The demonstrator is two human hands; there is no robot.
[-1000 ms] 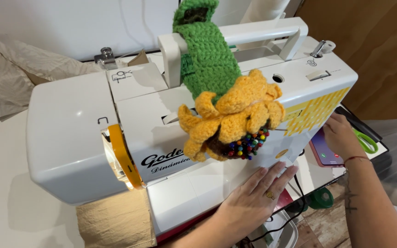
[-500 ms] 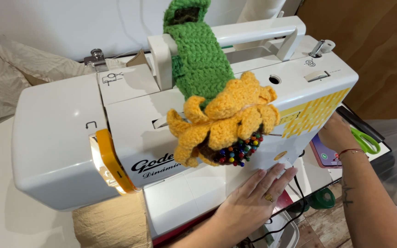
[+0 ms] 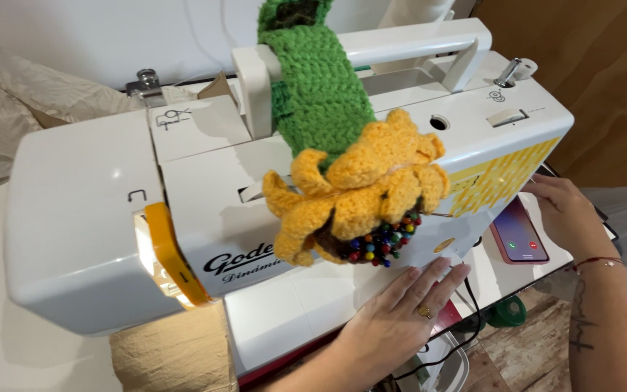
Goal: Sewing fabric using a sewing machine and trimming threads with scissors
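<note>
A large white plastic sewing machine [image 3: 205, 218] with a top carrying handle fills most of the view and serves as the landmark here. Draped over that handle hangs a green crocheted strap [image 3: 317, 87], ending in a yellow crocheted sunflower pincushion [image 3: 361, 189] that rests against the machine's front face; round-headed pins in many colours are stuck into its dark centre.

The left hand [image 3: 400, 316] lies open and flat, palm down, on the machine's white flat bed just below the pincushion, fingers stretched out together and a ring on one finger. It grips nothing.

The right hand [image 3: 564, 214] is at the machine's right end, beside its yellow-patterned side panel. Its fingers are loosely curled over the edge of a smartphone with a reddish case [image 3: 520, 236], whose lit screen faces up; the phone lies on the bench just right of the machine. Whether the fingers actually pinch the phone cannot be told.

A beige woven cloth [image 3: 172, 356] sits under the machine's left front. Crumpled pale paper [image 3: 9, 94] lies behind the machine's left end.
</note>
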